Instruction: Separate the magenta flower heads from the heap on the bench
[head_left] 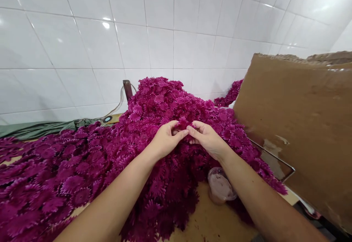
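Observation:
My left hand (171, 136) and my right hand (205, 137) meet at the middle of the view, fingertips pinched together on a magenta artificial flower head (183, 123). Both thumbs press on its near side; the fingers partly hide it. Behind and below my hands rises a large heap of similar magenta flower heads (162, 101) with pale-edged petals. Under my right forearm stands a clear plastic cup (220, 185) with whitish-pink contents, its right side partly covered by the arm.
A big brown cardboard sheet (297, 124) leans at the right, beside a thin metal frame (272, 154). More flower heads (55, 176) spread leftward over the tabletop (211, 220). Green cloth (55, 127) and a dark upright post (127, 90) stand by the white tiled wall (159, 47).

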A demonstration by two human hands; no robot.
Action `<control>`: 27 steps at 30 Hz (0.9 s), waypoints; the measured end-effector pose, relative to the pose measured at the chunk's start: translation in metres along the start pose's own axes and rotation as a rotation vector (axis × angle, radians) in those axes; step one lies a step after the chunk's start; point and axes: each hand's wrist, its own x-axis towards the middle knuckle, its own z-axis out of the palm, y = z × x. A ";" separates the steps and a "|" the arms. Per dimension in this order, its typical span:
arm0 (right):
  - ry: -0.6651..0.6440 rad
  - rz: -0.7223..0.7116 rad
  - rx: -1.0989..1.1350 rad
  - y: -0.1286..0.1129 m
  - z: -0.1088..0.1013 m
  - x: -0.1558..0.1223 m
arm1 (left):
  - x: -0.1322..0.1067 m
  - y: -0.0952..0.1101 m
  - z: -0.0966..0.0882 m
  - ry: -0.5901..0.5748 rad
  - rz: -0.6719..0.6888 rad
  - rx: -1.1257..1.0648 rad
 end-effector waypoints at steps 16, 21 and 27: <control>-0.084 -0.397 -0.441 -0.015 0.013 -0.010 | 0.026 0.012 -0.024 0.621 -0.181 -0.393; 0.104 -0.193 -0.263 -0.010 -0.007 -0.008 | 0.019 0.011 -0.054 0.449 -0.104 0.031; 0.122 -0.095 -0.106 -0.006 0.004 0.000 | 0.005 0.004 -0.036 0.280 0.090 0.640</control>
